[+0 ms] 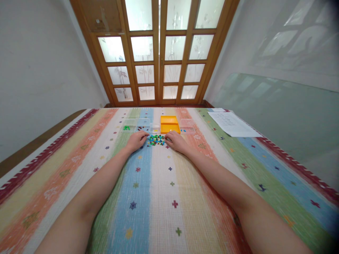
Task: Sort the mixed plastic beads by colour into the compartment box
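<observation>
A loose heap of tiny green, blue, yellow and dark pieces (pixel 156 140) lies on the striped cloth between my two hands. My left hand (pixel 137 141) rests at the heap's left edge, its thumb and fingers drawn together. On the opposite side, my right hand (pixel 175 141) has its fingers bent in at the heap's right edge. Whatever either hand pinches is too small to make out. Just beyond the hands, a clear compartment box (pixel 136 121) holds green pieces (pixel 126 127) and dark red pieces (pixel 141 128) in separate sections.
An orange open tray (pixel 170 120) stands behind the heap. Right of it, a clear plastic container (pixel 187 123) has a few blue pieces (pixel 183 130). A printed sheet (pixel 234 124) lies at the far right of the striped tablecloth (pixel 164 197). Wooden glazed doors (pixel 159 63) rise beyond the table.
</observation>
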A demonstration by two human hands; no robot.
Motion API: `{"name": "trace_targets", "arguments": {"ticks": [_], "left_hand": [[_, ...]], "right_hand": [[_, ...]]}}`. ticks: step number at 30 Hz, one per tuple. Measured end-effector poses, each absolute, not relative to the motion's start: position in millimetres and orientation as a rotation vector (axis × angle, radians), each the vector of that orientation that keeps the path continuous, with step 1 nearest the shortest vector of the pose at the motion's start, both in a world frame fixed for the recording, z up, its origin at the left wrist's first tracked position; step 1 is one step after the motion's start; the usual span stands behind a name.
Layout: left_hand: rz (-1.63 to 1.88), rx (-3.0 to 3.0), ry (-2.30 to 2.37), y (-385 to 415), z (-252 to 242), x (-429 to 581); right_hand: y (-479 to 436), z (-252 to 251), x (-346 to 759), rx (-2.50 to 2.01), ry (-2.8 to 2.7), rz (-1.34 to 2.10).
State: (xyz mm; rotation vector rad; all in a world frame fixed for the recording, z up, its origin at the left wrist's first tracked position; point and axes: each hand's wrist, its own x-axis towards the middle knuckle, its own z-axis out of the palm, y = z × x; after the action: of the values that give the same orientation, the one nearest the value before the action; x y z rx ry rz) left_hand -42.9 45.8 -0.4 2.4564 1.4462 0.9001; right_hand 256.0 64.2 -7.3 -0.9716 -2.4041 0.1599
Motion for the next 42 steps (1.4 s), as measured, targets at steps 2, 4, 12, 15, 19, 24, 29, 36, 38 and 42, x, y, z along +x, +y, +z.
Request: {"name": "trace_targets", "arguments": {"ticks": [2, 4, 12, 15, 19, 24, 29, 36, 38, 42], "left_hand": [[0.906, 2.483, 1.436, 41.9, 3.9, -38.3], [0.910, 2.490, 1.441, 39.3, 6.6, -35.4], [0.895, 2.517, 1.395, 39.9, 2.7, -34.7], [0.891, 2.532, 1.375, 40.2, 1.9, -34.6], [0.883, 2.526, 1.365, 39.9, 1.8, -34.2], [0.871, 2.516, 1.363, 39.6, 2.6, -34.0], [0.869, 2.534, 1.356, 39.2, 3.2, -33.5], [0.871, 2.550, 1.369, 40.4, -0.4, -34.2], [0.867, 2.550, 1.368, 40.2, -0.4, -34.3], [0.871, 2.553, 1.360, 39.8, 0.4, -34.1]], "right_hand": [[64.0, -7.3, 255.8, -0.978, -2.401, 0.165], [63.9, -7.5, 255.7, -0.978, -2.399, 0.169], [65.1, -9.2, 255.7, -0.967, -2.396, 0.178], [65.2, -9.8, 255.9, -0.968, -2.396, 0.163], [66.8, -11.9, 256.2, -0.956, -2.427, 0.140], [69.6, -14.4, 255.2, -0.951, -2.473, 0.088], [67.6, -12.4, 253.8, -0.951, -2.465, 0.079], [65.5, -10.5, 253.6, -0.987, -2.436, 0.108], [65.5, -10.4, 253.9, -0.996, -2.428, 0.122], [64.4, -9.5, 254.3, -1.002, -2.402, 0.138]]}}
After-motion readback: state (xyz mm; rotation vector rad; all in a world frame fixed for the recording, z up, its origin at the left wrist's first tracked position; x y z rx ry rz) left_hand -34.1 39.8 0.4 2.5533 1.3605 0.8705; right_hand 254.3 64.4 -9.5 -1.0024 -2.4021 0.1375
